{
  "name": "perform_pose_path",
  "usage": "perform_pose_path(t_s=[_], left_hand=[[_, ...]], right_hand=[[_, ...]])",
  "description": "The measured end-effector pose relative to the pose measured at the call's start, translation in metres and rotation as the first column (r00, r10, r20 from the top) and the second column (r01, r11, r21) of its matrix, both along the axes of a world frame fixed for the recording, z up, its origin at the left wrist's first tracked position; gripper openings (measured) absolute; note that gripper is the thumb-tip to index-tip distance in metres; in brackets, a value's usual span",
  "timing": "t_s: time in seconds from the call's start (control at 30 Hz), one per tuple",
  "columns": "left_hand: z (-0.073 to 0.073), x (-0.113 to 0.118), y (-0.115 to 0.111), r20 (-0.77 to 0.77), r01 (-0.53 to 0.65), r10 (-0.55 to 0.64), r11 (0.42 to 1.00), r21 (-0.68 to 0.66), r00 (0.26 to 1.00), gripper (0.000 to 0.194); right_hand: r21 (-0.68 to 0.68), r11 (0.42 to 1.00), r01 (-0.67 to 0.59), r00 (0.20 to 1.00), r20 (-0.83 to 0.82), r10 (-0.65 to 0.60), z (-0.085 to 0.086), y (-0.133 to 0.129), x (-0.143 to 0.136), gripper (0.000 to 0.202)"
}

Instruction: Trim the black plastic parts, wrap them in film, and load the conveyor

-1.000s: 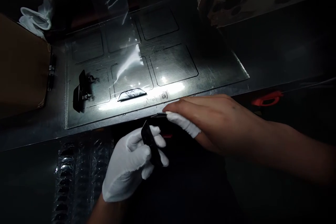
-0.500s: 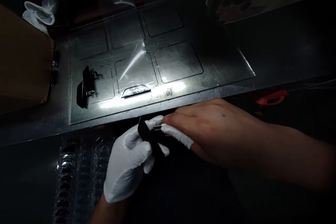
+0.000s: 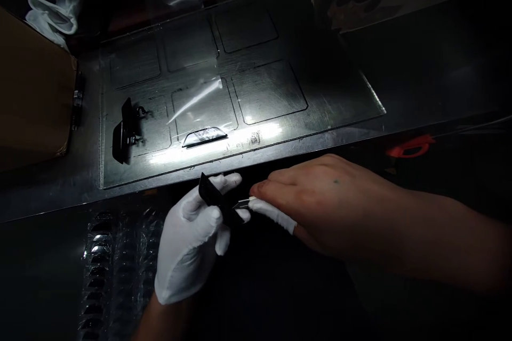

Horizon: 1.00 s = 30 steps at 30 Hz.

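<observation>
In a white glove, my left hand grips a black trapezoid-shaped plastic part between thumb and fingers, just below the bench edge. My right hand, bare except for a white finger cover, pinches a thin metal-tipped tool. The tool's tip meets or nearly meets the right side of the black part; its handle is hidden in the fingers. On the bench lies a clear-filmed black part. Farther left stand black plastic pieces with small hooked fittings.
A clear sheet over a marked metal plate covers much of the bench. Left are a cardboard box, a pen and a white glove. Clear trays of black parts lie lower left. Something red-handled is at right.
Both hands have dropped slightly, and the left hand with the black part has shifted a little left. The tool's tip has moved lower along the part. The view has shifted slightly.
</observation>
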<state>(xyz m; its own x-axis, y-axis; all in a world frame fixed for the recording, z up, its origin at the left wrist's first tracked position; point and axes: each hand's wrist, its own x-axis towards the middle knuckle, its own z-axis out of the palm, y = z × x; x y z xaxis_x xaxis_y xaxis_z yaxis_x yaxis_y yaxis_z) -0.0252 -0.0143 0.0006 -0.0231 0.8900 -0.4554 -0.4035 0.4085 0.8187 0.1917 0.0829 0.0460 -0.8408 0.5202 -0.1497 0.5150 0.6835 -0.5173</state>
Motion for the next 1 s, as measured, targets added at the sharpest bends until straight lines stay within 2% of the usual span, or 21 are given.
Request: perform_pose_path(t_s=[0.33,0.67,0.83,1.0], left_hand=[[0.0,-0.002,0.006,0.052,-0.031,0.035,0.997,-0.066,0.998,0.034],[0.0,0.001,0.009,0.112,-0.095,0.099,0.994,-0.045,0.989,0.031],[0.0,0.005,0.005,0.032,-0.117,0.117,0.993,-0.018,0.993,0.031],[0.002,0.009,0.0,-0.153,-0.164,0.162,0.986,-0.002,0.975,0.038]], right_hand=[[0.053,0.999,-0.013,1.0,0.029,0.012,0.0,-0.001,0.0,0.034],[0.069,0.997,-0.023,0.999,0.029,0.021,-0.001,-0.005,0.002,0.029],[0.046,0.999,-0.005,0.999,0.048,0.003,-0.004,-0.009,0.001,0.023],[-0.032,0.999,0.029,1.0,0.007,-0.029,0.0,-0.011,0.002,0.033]])
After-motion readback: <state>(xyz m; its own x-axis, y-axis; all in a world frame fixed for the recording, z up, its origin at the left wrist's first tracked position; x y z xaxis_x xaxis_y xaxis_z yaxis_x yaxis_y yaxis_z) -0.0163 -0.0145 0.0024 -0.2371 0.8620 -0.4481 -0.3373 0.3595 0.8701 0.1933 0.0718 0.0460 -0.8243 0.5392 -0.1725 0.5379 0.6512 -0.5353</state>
